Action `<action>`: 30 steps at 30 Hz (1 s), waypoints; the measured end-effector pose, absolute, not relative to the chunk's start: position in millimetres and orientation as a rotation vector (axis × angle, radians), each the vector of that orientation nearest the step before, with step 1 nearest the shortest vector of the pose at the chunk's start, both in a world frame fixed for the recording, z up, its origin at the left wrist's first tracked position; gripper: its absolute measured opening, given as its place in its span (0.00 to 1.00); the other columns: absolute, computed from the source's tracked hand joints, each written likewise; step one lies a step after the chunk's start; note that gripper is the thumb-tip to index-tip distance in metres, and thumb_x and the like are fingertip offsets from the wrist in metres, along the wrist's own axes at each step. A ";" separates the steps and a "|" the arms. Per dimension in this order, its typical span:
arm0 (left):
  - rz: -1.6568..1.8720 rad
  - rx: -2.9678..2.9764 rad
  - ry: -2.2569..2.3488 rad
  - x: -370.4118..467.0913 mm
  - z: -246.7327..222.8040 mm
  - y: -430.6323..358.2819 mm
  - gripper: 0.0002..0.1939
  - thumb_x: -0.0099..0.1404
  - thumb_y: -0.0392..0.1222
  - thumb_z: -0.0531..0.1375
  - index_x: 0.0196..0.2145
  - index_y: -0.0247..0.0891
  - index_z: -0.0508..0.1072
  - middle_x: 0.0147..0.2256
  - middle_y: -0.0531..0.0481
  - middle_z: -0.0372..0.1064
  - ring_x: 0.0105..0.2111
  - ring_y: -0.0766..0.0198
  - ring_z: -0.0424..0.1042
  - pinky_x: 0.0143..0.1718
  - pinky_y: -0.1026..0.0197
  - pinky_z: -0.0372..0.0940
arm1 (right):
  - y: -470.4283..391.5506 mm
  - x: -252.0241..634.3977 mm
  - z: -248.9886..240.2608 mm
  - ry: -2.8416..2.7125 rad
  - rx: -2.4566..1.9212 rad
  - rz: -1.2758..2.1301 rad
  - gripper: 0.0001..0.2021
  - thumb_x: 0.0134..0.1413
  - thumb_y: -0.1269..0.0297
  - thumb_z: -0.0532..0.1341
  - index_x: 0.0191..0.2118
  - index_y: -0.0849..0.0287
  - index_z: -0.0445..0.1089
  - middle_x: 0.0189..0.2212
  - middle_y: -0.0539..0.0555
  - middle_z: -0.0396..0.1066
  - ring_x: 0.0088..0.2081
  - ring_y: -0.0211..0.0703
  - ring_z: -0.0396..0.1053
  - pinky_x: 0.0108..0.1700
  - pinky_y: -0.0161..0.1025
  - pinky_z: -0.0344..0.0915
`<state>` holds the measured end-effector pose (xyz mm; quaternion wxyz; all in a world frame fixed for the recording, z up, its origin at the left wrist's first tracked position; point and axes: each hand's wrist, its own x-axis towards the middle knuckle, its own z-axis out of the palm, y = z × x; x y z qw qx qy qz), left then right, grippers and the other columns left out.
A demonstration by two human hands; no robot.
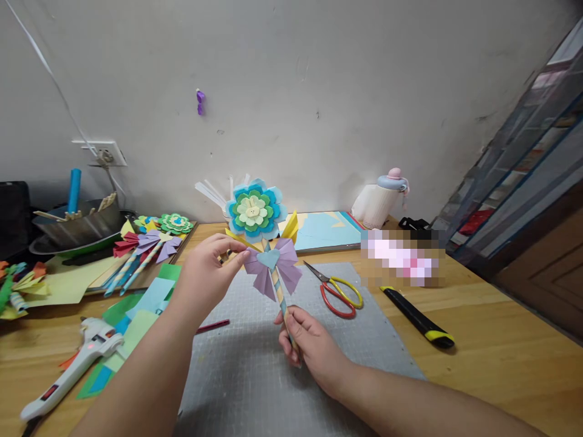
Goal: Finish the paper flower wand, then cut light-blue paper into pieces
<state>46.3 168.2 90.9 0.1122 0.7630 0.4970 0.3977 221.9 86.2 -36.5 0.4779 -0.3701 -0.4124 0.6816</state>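
Observation:
A paper flower wand (255, 211) stands nearly upright over the grey cutting mat (237, 376). Its layered head is blue, green and cream, with a small face at the centre. Below the head are yellow pointed pieces, a pleated purple bow (288, 261) and a light blue heart (268, 259). My right hand (310, 346) is wrapped round the lower end of the striped stick (277, 288). With thumb and fingertips, my left hand (212, 270) pinches the left edge of the purple bow.
Red-and-yellow scissors (339, 294) lie on the mat, a black-yellow cutter (419, 318) to their right. At left are a glue gun (75, 364), paper sheets (141, 334), finished paper wands (150, 249) and a metal bowl (84, 227). A bottle (385, 200) stands by the wall.

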 end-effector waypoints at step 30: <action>1.120 2.172 1.494 48.0 91.8 162.8 0.08 0.58 0.47 0.58 0.29 0.43 0.74 0.29 0.51 0.75 0.28 0.60 0.70 0.28 0.61 0.60 | 82.1 220.8 -36.4 -1.038 -0.933 1.677 0.23 0.52 0.40 0.58 0.37 0.58 0.64 0.18 0.43 0.60 0.17 0.30 0.50 0.20 0.31 0.48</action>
